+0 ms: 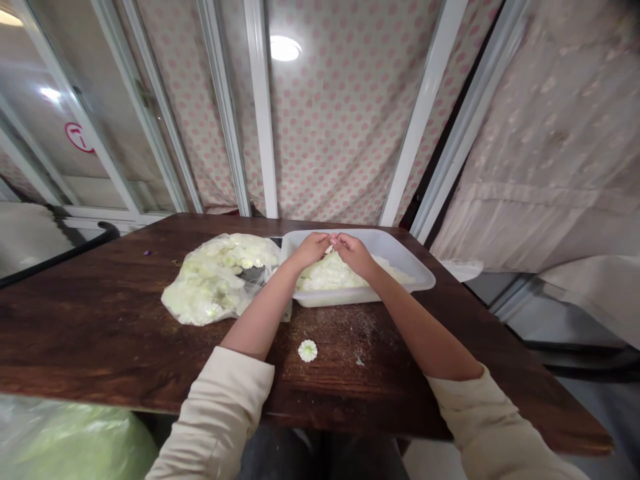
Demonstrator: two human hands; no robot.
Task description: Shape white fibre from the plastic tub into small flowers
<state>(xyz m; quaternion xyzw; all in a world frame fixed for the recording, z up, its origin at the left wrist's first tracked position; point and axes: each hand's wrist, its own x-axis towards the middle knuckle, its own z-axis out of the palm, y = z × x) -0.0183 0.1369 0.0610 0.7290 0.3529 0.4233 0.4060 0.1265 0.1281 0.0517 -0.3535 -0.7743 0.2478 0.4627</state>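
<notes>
My left hand and my right hand meet over the white plastic tub, fingertips pinched together. Between them shows a bit of a small white flower, mostly hidden by the fingers. Below the hands, a heap of loose whitish petals lies in the tub. To its left is a clear plastic bag with many pale yellow-white flower heads in it. A single white flower head with a green centre rests on the table in front of the tub.
The dark wooden table carries crumbs and small scraps near its front. A bag with light green contents sits below the table at the lower left. Behind stand glass panels with a dotted curtain. A covered chair is at the left.
</notes>
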